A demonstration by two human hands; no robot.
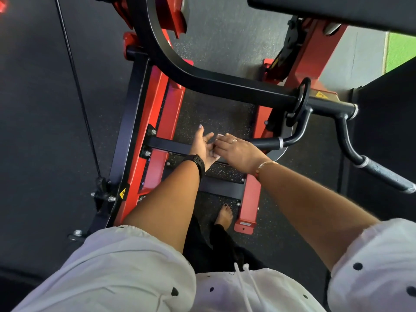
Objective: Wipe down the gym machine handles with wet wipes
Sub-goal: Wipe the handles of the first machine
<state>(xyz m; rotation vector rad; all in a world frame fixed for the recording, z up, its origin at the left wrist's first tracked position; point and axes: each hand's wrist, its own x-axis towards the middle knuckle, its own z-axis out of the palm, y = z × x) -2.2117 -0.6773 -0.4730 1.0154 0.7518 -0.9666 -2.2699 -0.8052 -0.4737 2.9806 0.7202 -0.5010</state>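
Gripped a white wet wipe (220,136) in the curled fingers (221,146) of the right hand (238,150); held the left hand (203,145) open, fingers straight, palm beside it. Hovered above the red frame (155,122), just left of the black handle (269,143); second handle (387,176) well to the right.

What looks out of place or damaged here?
Nothing is spilled or broken. Only the bare foot on the floor beside the red frame looks odd for a gym.
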